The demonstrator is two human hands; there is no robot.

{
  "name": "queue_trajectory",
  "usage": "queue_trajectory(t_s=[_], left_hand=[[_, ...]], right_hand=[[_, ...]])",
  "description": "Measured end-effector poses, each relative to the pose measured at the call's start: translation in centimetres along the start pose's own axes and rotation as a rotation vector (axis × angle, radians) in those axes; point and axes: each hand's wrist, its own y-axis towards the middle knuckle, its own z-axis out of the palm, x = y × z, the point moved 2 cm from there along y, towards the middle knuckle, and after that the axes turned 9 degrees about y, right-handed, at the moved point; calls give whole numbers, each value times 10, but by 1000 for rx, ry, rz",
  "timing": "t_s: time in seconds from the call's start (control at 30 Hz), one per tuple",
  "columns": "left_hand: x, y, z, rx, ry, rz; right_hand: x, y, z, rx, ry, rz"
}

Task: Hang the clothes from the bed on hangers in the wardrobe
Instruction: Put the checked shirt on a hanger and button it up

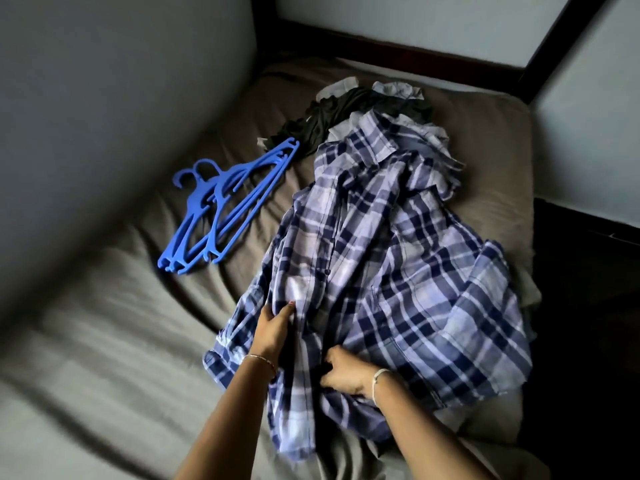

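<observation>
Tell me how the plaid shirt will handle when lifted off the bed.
Likely floppy: the plaid shirt lies rumpled in soft folds. Probably light, being thin fabric. It may drag the clothes pile beneath its collar.

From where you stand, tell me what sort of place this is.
Most likely a bedroom: a bed under a wrinkled grey-brown sheet, a pile of clothes topped by a plaid shirt, and blue plastic hangers lying beside it on the sheet.

A blue-and-white plaid button-up shirt [398, 271] lies spread on a bed [104, 358] with a wrinkled grey-brown sheet, the person's left grip [273, 327] and right grip [346, 375] both pinching its near folds, beside a stack of blue plastic hangers [195, 206].
</observation>
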Motion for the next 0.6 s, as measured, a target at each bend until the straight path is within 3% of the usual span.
queue_trajectory(t_s=[0.2, 0.4, 0.5, 0.6], left_hand=[[-18, 1, 11, -94, 127, 173], [-45, 16, 30, -154, 324, 318], [-58, 27, 39, -196, 495, 303], [-79, 30, 53, -346, 743, 234]], right_hand=[[-2, 9, -13, -113, 131, -10], [5, 24, -59, -420, 191, -114], [8, 30, -83, -467, 160, -133], [12, 37, -115, -510, 136, -156]])
